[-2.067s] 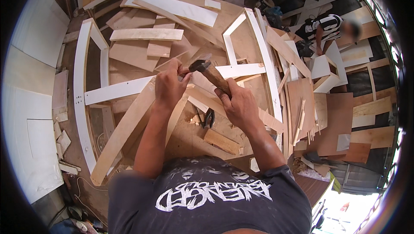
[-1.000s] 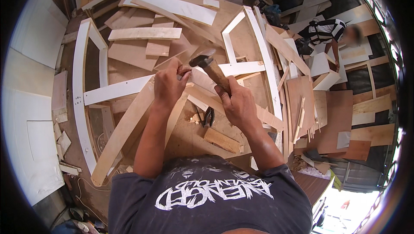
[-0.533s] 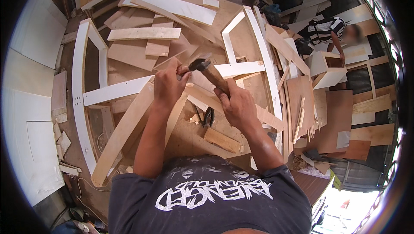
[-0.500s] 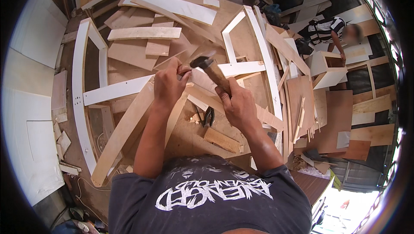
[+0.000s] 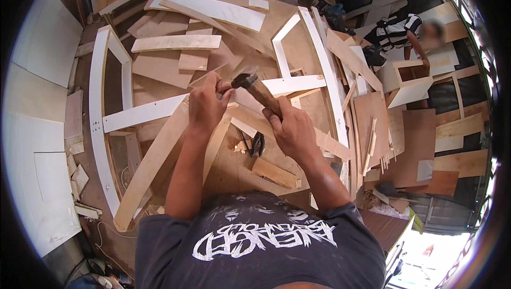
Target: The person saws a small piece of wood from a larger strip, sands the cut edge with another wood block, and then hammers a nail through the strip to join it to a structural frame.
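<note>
My right hand (image 5: 293, 132) is wrapped round the wooden handle of a hammer (image 5: 264, 97). Its dark metal head is close beside the fingertips of my left hand (image 5: 207, 102). Those left fingers are pinched together over the joint of a wooden frame; whatever they hold is too small to make out. Under my hands, a white-faced crosspiece (image 5: 143, 112) meets bare wood slats, one of them a long slanting board (image 5: 151, 164) running toward me on the left. Part of the joint is hidden by my left hand and the hammer.
Pliers (image 5: 257, 144) and a wood block (image 5: 274, 173) lie on the floor near me. Loose boards (image 5: 175, 43) cover the far side. White curved frame pieces (image 5: 97, 118) stand left and right. At the far right, another person (image 5: 407, 36) handles a wooden box (image 5: 407, 84).
The hammer head has shifted slightly left and down, closer to my left fingertips. My left hand has stayed nearly still. The other person's arm and the box have moved a little.
</note>
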`<state>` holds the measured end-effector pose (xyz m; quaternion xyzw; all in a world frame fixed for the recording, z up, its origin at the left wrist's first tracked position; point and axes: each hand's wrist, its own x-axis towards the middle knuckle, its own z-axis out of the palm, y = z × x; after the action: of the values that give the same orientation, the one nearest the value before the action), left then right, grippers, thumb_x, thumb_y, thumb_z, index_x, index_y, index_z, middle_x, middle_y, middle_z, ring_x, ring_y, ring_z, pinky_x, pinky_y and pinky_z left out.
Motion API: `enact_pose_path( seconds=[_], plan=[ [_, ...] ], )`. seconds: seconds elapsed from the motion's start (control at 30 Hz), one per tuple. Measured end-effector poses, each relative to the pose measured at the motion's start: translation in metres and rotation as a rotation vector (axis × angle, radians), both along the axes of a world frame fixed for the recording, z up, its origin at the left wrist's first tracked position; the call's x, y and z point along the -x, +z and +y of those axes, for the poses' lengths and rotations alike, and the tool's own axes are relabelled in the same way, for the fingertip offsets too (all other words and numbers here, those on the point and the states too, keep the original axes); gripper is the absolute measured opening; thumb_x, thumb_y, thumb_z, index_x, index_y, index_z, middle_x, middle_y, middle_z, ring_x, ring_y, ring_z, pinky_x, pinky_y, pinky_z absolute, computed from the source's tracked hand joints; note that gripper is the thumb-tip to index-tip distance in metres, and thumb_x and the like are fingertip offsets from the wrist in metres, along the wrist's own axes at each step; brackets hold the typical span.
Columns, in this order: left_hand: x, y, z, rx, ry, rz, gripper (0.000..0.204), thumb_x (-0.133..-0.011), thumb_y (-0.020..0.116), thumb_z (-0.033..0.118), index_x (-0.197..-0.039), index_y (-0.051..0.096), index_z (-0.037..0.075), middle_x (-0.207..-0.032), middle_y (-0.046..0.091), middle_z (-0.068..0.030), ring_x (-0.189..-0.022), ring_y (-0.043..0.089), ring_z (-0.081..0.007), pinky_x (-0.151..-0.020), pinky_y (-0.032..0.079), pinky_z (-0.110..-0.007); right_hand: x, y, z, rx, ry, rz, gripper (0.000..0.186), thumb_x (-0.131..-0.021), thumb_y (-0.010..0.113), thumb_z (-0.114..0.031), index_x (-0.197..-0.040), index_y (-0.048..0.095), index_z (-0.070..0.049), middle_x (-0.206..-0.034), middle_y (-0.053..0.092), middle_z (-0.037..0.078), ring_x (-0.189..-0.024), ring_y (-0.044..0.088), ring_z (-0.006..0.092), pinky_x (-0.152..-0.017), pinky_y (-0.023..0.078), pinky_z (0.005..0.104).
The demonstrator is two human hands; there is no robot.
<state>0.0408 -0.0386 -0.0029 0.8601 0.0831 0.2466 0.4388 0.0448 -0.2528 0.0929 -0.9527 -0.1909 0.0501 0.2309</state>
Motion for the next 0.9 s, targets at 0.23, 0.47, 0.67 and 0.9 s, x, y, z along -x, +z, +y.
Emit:
enact_pose_path(
  seconds=[0.23, 0.47, 0.67, 0.9],
  plan=[
    [0.001, -0.001, -0.002, 0.037, -0.011, -0.020, 0.039, -0.083, 0.090, 0.009, -0.093, 0.053, 0.003, -0.078, 0.069, -0.0157, -0.086, 0.078, -0.0350, -0.069, 0.055, -0.043, 0.001, 0.004, 0.003, 0.079, -0.026, 0.077, 0.035, -0.107, 0.061, -0.037, -0.112, 0.059, -0.002, -0.090, 0.071, 0.030, -0.088, 0.068, 0.0527, -0.078, 0.050, 0.0619],
    [0.000, -0.003, -0.001, 0.033, -0.005, -0.053, 0.039, -0.082, 0.090, 0.009, -0.094, 0.054, 0.003, -0.081, 0.068, -0.0168, -0.076, 0.070, -0.0409, -0.068, 0.053, -0.045, 0.002, 0.005, 0.005, 0.067, -0.044, 0.057, 0.036, -0.107, 0.061, -0.038, -0.112, 0.060, -0.002, -0.089, 0.071, 0.029, -0.088, 0.068, 0.0528, -0.078, 0.049, 0.0622],
    [0.001, -0.001, 0.002, 0.129, -0.107, -0.101, 0.033, -0.086, 0.083, 0.004, -0.102, 0.054, 0.005, -0.090, 0.076, -0.0178, -0.087, 0.075, -0.0410, -0.073, 0.057, -0.048, 0.004, -0.001, 0.003, -0.077, -0.056, 0.051, 0.035, -0.106, 0.063, -0.036, -0.112, 0.060, -0.001, -0.089, 0.071, 0.029, -0.089, 0.068, 0.0520, -0.079, 0.049, 0.0615],
    [0.001, 0.008, 0.019, 0.188, -0.252, -0.032, 0.041, -0.087, 0.085, 0.008, -0.120, 0.062, 0.000, -0.115, 0.078, -0.0164, -0.099, 0.077, -0.0387, -0.089, 0.060, -0.041, 0.005, -0.008, -0.003, -0.008, -0.036, 0.016, 0.036, -0.106, 0.063, -0.036, -0.111, 0.060, 0.000, -0.091, 0.071, 0.030, -0.090, 0.067, 0.0533, -0.079, 0.049, 0.0614]
  ],
)
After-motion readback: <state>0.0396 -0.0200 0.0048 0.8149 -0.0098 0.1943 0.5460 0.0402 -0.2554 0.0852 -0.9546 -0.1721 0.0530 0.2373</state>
